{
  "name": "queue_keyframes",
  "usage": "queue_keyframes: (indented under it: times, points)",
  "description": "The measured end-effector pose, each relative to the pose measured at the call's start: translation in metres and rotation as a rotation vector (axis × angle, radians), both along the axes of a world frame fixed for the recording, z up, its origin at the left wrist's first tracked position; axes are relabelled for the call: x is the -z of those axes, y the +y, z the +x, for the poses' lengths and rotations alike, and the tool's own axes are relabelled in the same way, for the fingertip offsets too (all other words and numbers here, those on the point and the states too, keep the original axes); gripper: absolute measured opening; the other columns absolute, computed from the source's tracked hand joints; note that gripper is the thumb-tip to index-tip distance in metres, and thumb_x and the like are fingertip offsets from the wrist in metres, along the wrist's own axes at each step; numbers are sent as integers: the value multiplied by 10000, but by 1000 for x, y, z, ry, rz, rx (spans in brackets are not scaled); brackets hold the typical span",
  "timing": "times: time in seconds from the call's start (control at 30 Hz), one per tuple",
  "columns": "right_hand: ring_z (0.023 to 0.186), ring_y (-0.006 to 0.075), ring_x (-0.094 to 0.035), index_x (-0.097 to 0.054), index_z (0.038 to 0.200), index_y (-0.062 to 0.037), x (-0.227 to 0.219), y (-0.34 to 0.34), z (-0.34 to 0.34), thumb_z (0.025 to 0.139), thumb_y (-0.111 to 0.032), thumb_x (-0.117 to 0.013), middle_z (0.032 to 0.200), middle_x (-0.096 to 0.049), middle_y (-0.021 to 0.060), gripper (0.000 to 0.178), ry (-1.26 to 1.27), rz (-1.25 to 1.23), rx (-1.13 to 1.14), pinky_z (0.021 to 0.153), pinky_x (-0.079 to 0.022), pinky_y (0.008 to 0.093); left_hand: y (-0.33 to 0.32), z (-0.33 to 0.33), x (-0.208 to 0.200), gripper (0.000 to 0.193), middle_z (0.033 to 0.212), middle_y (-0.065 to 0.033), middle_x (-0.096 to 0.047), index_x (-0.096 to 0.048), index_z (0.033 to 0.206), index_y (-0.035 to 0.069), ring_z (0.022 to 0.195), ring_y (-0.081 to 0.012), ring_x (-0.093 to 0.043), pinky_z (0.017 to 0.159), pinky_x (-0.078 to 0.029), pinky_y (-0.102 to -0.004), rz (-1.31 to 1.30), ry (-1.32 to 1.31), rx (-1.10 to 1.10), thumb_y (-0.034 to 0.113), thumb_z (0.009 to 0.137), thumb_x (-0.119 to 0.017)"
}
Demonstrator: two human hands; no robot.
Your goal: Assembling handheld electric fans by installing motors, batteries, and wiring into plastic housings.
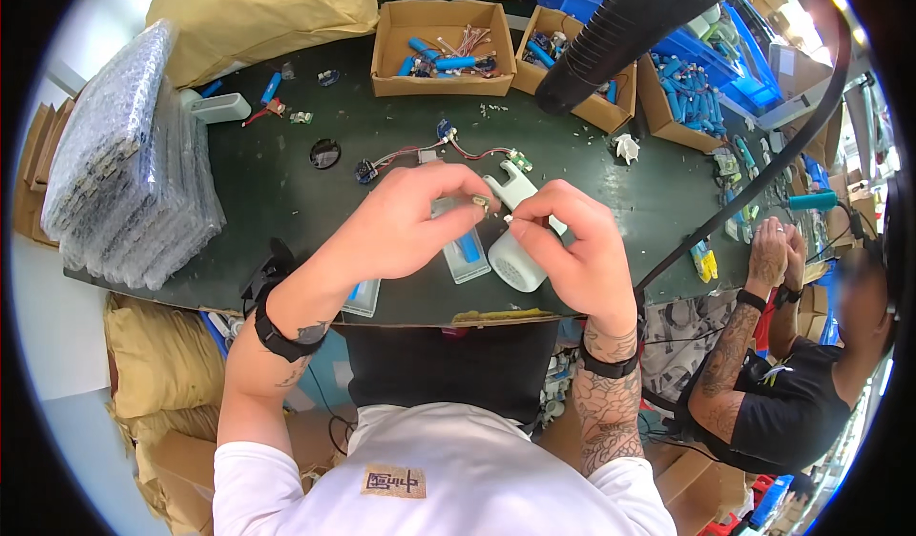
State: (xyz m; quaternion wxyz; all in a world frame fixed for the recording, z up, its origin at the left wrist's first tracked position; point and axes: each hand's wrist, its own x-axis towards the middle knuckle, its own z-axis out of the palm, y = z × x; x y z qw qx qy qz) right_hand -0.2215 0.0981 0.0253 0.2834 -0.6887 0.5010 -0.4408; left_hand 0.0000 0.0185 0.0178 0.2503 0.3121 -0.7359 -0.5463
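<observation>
My left hand [412, 214] pinches a small circuit board [482, 202] between thumb and fingertips above the near part of the table. Close beside it, my right hand [580, 242] pinches a tiny white connector [508, 219]; a small gap separates the two pieces. Under my right fingers lies a rounded white plastic housing [515, 267], and a white bracket-like part [513, 185] lies just beyond. A light grey tray-shaped shell with a blue cylindrical cell [468, 247] sits below my left fingertips. Past my hands, a wired board assembly [445, 133] spreads red and white leads.
Cardboard boxes [444, 86] of blue cells and wires line the back. Bubble-wrapped stacks [134, 174] stand at left. A dark tube [630, 35] overhangs at upper right, with a black cable [754, 188]. At right, another person's hands [771, 250] are over the table.
</observation>
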Motion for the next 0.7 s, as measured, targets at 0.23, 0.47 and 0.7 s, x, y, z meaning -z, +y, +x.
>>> queue_keyframes:
  times: [0.23,0.47,0.7]
  points:
    - [754,210,-626,-714,937,-6,0,1,-3,876,-25,-749,850,-668,77,73,22,-2,4,676,-501,324,3,1,-2,248,1019,-90,-760,-680,1217,-7,978,-144,-716,873,-539,-305,156,-39,-47,85,987,-666]
    - [780,248,-633,-713,931,-12,-4,-4,1,877,-37,-740,841,-656,97,65,60,22,-57,677,-503,358,1,3,3,199,967,-58,-738,-735,1155,20,923,-143,-674,840,-532,-319,-135,-70,86,64,966,-691]
    - [873,290,-603,-716,904,-40,-9,-7,1,849,-42,-741,856,-615,86,60,156,72,-105,763,-498,401,7,-1,-1,123,940,-77,-684,-727,1051,31,877,-199,-634,818,-506,-345,-41,45,-28,44,930,-713]
